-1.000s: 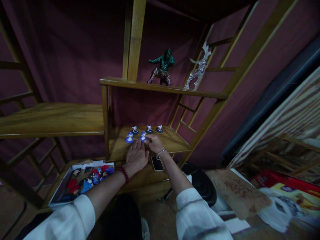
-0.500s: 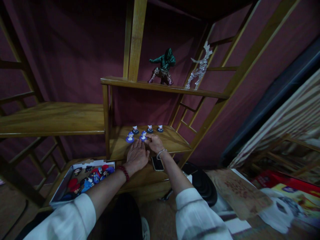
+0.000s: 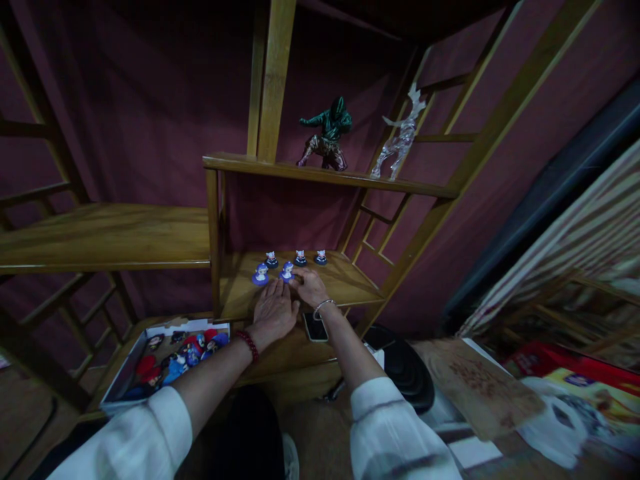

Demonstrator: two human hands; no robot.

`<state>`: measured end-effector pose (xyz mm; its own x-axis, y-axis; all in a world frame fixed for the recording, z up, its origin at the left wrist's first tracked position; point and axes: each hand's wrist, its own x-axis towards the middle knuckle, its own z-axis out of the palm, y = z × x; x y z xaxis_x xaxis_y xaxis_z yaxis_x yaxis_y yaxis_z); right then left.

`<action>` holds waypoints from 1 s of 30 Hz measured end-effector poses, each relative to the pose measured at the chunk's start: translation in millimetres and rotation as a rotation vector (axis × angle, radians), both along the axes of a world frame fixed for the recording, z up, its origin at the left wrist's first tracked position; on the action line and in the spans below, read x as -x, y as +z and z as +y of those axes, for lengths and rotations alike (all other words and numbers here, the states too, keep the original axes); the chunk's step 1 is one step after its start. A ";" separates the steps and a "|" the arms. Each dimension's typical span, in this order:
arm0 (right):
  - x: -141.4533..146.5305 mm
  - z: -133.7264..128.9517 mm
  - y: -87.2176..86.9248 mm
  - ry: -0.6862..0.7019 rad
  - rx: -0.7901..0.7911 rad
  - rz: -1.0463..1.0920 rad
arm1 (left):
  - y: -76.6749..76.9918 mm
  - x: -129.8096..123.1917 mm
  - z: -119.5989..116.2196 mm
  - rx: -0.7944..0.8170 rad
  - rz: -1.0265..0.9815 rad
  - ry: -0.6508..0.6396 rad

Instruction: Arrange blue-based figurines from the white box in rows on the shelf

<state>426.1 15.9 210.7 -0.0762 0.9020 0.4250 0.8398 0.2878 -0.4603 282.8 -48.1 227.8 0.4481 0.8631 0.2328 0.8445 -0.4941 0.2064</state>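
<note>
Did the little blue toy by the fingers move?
No. The little blue toy sits the same way beside the other blue toy on the shelf.

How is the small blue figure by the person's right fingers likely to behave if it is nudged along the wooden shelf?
The small blue figure stands on a round base wider than its body, so it would probably slide rather than tip. It looks like rigid plastic and seems light. The right hand touches it at the fingertips; the shelf looks smooth, so a gentle push should move it.

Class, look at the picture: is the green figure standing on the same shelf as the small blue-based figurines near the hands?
No: the green figure stands on the upper shelf, while the small blue-based figurines sit on the lower shelf.
</note>
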 end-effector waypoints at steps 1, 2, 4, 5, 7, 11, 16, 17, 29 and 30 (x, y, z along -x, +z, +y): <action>0.1 -0.2 0.0 -0.011 0.001 -0.002 | -0.2 0.0 0.2 -0.001 -0.001 -0.001; 0.3 -0.4 0.0 -0.023 0.003 -0.004 | -0.5 0.0 0.4 -0.001 -0.001 -0.002; 0.6 -0.8 0.0 -0.043 0.006 -0.009 | -0.7 0.1 0.9 0.009 -0.001 -0.006; 0.7 -1.0 0.0 -0.049 0.008 -0.009 | -0.5 0.2 1.0 0.017 0.000 -0.008; 1.1 -1.5 0.3 -0.055 0.012 -0.010 | 0.7 0.7 1.0 0.036 0.007 -0.012; 1.9 -2.5 1.8 -0.050 0.009 -0.014 | 3.1 1.8 1.1 0.072 0.020 -0.022; 2.6 -3.4 3.0 -0.030 -0.013 0.002 | -0.3 2.0 3.8 0.057 0.002 -0.026; 2.8 -3.7 3.0 -0.035 -0.016 0.001 | -1.2 2.0 4.4 0.050 -0.001 -0.029; 2.4 -1.4 -1.4 -0.062 -0.031 0.008 | -2.3 2.8 6.2 0.022 -0.014 -0.041; 2.2 -1.3 -1.9 -0.060 -0.032 0.004 | -2.9 2.8 6.0 0.017 -0.015 -0.040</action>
